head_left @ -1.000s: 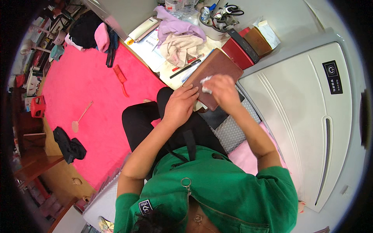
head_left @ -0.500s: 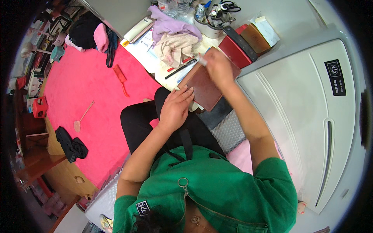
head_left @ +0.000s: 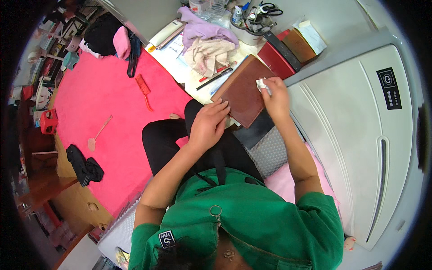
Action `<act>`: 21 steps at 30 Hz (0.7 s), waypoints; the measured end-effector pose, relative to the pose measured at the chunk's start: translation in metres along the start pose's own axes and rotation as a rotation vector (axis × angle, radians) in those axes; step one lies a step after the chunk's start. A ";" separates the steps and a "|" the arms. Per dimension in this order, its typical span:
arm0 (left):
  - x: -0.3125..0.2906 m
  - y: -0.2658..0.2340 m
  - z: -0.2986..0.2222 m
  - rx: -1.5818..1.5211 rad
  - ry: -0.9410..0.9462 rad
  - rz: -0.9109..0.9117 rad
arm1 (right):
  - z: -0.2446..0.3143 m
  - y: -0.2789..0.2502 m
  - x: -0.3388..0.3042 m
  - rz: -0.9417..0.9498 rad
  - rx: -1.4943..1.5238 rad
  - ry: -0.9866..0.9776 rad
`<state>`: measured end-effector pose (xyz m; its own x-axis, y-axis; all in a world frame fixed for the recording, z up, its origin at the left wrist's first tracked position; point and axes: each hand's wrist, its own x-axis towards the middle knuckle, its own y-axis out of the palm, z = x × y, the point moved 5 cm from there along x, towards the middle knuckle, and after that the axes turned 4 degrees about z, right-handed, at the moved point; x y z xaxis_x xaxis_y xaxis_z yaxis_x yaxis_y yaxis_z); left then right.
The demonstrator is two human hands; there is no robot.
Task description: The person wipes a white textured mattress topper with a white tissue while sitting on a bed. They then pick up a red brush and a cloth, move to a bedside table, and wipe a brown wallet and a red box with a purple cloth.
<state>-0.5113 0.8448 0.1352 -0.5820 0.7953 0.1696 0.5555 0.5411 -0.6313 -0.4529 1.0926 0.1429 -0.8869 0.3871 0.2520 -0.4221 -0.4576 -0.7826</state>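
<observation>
A brown leather-look notebook (head_left: pixel 245 96) lies closed and slanted near the front of the small table, its surface showing faint damp-looking marks. The outstretched fingers of my left hand (head_left: pixel 209 125) rest on its lower left corner. A crumpled white tissue (head_left: pixel 262 85) is pinched between the fingers of my right hand (head_left: pixel 276 96), at the right edge of the cover. Left of the notebook lie a black pen (head_left: pixel 214 79) and a red pen, partly on papers.
Behind the notebook are a beige cloth (head_left: pixel 208 56), a purple cloth (head_left: pixel 209 33) and a pot of scissors and tubes (head_left: pixel 247 33). Red and brown boxes (head_left: pixel 279 54) stand at the right, near a large white appliance (head_left: pixel 351 130). A red brush (head_left: pixel 142 85) lies on the pink carpet.
My right hand, with the tissue, has moved from the notebook's far edge toward me and to the right. My left hand stays on the lower left corner.
</observation>
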 end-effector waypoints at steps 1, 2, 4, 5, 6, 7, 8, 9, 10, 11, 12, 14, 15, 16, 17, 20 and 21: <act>0.002 -0.003 0.001 -0.155 -0.088 -0.035 | 0.003 -0.001 0.007 0.004 0.164 0.074; 0.003 -0.006 0.001 -0.310 -0.175 -0.073 | 0.021 0.005 0.009 0.071 0.204 -0.031; 0.011 -0.004 0.002 -1.306 -0.562 -0.243 | 0.090 0.009 0.009 0.213 0.275 -0.247; 0.012 -0.014 0.004 -1.517 -0.547 -0.245 | 0.115 0.016 0.012 0.406 0.508 -0.223; 0.011 -0.023 0.007 -1.732 -0.523 -0.237 | 0.132 0.023 0.012 0.601 0.732 -0.188; 0.012 -0.032 0.009 -1.695 -0.511 -0.326 | 0.133 0.025 0.033 0.550 0.552 -0.260; 0.006 -0.033 0.023 -1.688 -0.537 -0.367 | 0.127 0.026 0.057 0.283 0.351 -0.364; -0.007 -0.034 0.043 -1.674 -0.567 -0.415 | 0.129 0.029 0.086 0.168 0.175 -0.438; -0.018 -0.035 0.058 -1.663 -0.601 -0.460 | 0.129 0.036 0.110 0.080 -0.038 -0.421; -0.023 -0.038 0.060 -1.633 -0.652 -0.494 | 0.117 0.048 0.134 0.007 -0.147 -0.434; -0.029 -0.039 0.063 -1.605 -0.685 -0.491 | 0.109 0.064 0.149 0.000 -0.222 -0.392; -0.041 -0.043 0.066 -1.548 -0.741 -0.495 | 0.110 0.086 0.169 0.061 -0.338 -0.301; -0.045 -0.046 0.061 -1.510 -0.770 -0.504 | 0.116 0.094 0.174 0.136 -0.384 -0.251; -0.045 -0.048 0.061 -1.486 -0.762 -0.495 | 0.118 0.100 0.177 0.289 -0.403 -0.180; -0.046 -0.050 0.061 -1.463 -0.755 -0.483 | 0.119 0.106 0.179 0.440 -0.424 -0.105; -0.043 -0.054 0.060 -1.420 -0.727 -0.458 | 0.099 0.112 0.194 0.312 -0.373 -0.162; -0.043 -0.057 0.062 -1.405 -0.715 -0.455 | 0.112 0.097 0.191 0.255 -0.285 -0.197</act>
<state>-0.5545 0.7624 0.1172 -0.7568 0.4460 -0.4778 0.1106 0.8079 0.5789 -0.6843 1.0324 0.1792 -0.9867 0.1176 0.1121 -0.1403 -0.2686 -0.9530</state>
